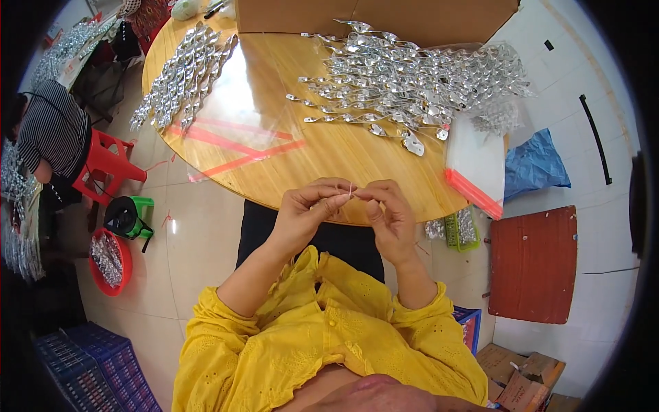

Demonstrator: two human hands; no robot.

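Just over the table's near edge, my left hand (pixel 307 214) and my right hand (pixel 390 218) meet fingertip to fingertip. Both are closed in a pinch on a thin pale strand (pixel 351 188), which stands up a little between the fingers. Whether it is thread or a thin plastic tie is too small to tell. Beyond my hands, a large heap of twisted silver spiral strips (pixel 412 75) covers the far right of the table. A smaller bundle of silver spirals (pixel 190 72) rests at the far left, beside flat clear plastic bags (pixel 240 99) with red edge strips.
A cardboard box (pixel 377 20) stands at the table's (pixel 288 182) far side. More clear bags (pixel 473 154) lie at its right edge. On the floor are a red stool (pixel 110 161), a red basin (pixel 123 264) and a wooden board (pixel 534 264). Another person (pixel 55 130) sits at the left.
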